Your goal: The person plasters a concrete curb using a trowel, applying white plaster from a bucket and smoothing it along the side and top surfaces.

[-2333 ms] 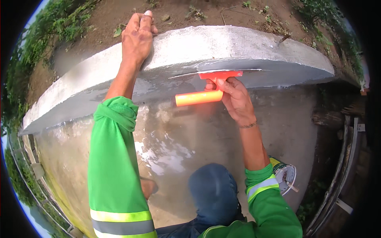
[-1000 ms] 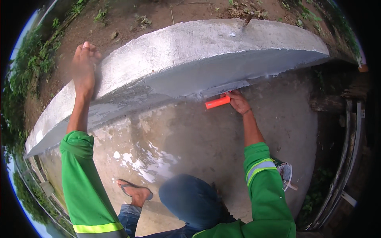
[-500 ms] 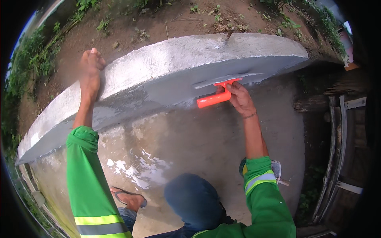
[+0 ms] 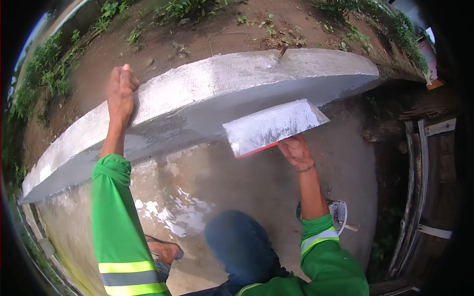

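My right hand (image 4: 297,150) is closed on a plastering trowel (image 4: 276,126). Its broad rectangular blade faces up toward me, smeared whitish, and a strip of the orange handle shows beneath; the grip itself is mostly hidden. The trowel is in front of the wet grey side face of a low curved concrete wall (image 4: 197,91). My left hand (image 4: 121,93) lies at the wall's far upper edge on the left, fingers curled; whatever they may hold is hidden.
A whitish container (image 4: 339,212) stands on the concrete floor (image 4: 173,167), partly behind my right forearm. Rusty metal (image 4: 283,51) sticks up from the wall top. Soil (image 4: 197,37) with plants lies beyond. Wooden framing (image 4: 417,192) stands at right. Wet white splashes (image 4: 173,212) mark the floor.
My right hand has turned the trowel away from the wall face: the blade now shows broadside and the orange handle is mostly hidden. My left hand has shifted slightly right along the wall edge.
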Demonstrator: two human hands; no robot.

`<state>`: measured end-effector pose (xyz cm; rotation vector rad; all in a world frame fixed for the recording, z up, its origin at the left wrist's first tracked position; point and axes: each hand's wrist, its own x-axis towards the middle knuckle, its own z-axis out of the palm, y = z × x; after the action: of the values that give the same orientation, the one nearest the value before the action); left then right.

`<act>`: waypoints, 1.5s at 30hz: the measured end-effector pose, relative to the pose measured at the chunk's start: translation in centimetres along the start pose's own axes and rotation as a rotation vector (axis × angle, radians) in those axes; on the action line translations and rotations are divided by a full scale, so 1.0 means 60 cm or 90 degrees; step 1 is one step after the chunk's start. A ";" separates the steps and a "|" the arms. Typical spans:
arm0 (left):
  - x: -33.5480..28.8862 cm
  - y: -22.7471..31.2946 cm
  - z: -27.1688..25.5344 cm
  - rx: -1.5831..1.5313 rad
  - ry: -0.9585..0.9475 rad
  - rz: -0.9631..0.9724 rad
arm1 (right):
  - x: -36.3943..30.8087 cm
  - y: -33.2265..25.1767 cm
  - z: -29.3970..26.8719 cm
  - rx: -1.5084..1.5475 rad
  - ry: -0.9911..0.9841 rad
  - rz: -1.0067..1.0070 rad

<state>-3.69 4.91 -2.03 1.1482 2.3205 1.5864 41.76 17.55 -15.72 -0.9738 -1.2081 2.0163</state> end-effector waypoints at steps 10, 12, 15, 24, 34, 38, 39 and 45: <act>0.006 -0.003 -0.016 -0.008 0.006 -0.010 | 0.109 0.268 0.051 0.171 -0.047 0.098; 0.005 -0.006 -0.012 -0.014 0.004 -0.008 | 0.141 0.285 0.025 0.145 -0.101 0.136; 0.004 -0.006 -0.012 -0.038 0.002 -0.011 | 0.168 0.285 0.021 0.136 -0.136 0.151; 0.001 0.004 -0.011 -0.011 0.010 -0.032 | 0.140 0.148 0.096 0.096 -0.158 0.055; -0.002 0.008 -0.013 0.014 0.011 -0.033 | 0.009 -0.202 0.254 0.050 -0.127 -0.018; -0.005 0.015 -0.014 0.035 0.013 -0.026 | -0.029 -0.236 0.242 0.054 -0.158 -0.134; -0.004 0.013 -0.025 0.043 0.019 -0.024 | -0.038 -0.215 0.236 0.050 -0.153 -0.099; -0.008 0.026 -0.007 0.047 0.014 -0.048 | -0.014 0.165 0.130 0.114 -0.111 -0.032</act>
<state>-2.73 4.54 -0.67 1.0499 2.4247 1.5083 34.68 9.10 -21.91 -0.6862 -1.1049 2.1623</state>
